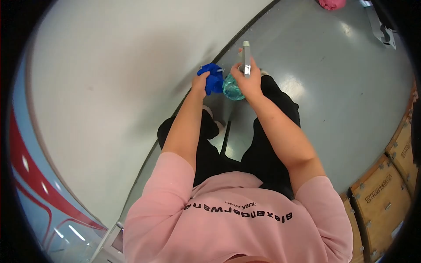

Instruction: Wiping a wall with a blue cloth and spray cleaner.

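In my left hand is a crumpled blue cloth, gripped at its left side beside the white wall. My right hand grips the neck of a spray bottle, whose clear, greenish round body hangs just right of the cloth. The grey and white spray head sticks up above that hand. Both hands are out in front of my knees, over the grey floor. Whether the trigger is pressed cannot be seen.
The white wall runs along the left with a dark strip at its foot. Wooden crates stand at the lower right. A pink object and a metal frame lie at the upper right. A red and blue glossy panel is far left.
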`<state>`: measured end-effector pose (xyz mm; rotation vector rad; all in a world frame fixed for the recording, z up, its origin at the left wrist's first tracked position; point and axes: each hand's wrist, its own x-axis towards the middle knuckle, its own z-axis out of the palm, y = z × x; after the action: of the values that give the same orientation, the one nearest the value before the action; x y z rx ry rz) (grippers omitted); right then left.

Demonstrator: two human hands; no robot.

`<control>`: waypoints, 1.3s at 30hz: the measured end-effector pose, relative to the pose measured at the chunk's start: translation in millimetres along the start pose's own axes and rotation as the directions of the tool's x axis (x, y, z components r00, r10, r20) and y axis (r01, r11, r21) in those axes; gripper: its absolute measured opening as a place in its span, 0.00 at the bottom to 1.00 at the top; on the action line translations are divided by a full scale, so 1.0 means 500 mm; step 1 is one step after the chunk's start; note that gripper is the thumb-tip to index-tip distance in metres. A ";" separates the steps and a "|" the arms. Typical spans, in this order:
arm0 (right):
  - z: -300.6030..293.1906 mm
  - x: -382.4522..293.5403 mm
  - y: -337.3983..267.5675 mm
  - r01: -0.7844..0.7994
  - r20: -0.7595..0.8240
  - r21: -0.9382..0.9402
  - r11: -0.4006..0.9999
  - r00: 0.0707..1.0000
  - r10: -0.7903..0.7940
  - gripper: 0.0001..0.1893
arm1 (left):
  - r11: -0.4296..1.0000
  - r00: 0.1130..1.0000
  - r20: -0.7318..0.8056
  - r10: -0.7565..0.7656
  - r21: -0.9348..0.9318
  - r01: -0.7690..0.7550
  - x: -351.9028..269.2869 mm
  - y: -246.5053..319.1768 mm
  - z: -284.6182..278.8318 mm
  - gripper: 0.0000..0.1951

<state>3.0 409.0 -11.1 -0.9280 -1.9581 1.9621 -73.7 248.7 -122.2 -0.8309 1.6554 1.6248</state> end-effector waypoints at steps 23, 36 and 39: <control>-0.003 0.016 0.011 -0.424 0.157 0.364 0.830 0.906 0.394 0.28 | 0.865 0.990 0.005 -0.144 -0.485 0.128 0.241 -0.035 0.107 0.13; 0.001 0.007 0.013 -0.432 0.126 0.399 0.809 0.900 0.418 0.28 | 0.951 0.947 -0.309 -0.090 -0.310 -0.011 0.271 -0.048 0.087 0.13; -0.002 0.003 0.018 -0.439 0.128 0.388 0.811 0.897 0.424 0.29 | 0.896 0.925 -0.325 -0.197 -0.442 0.035 0.299 -0.059 0.104 0.13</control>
<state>5.0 409.7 -19.9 -1.3034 -1.3302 2.5148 -134.8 301.6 -261.6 -1.5064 1.4530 1.8625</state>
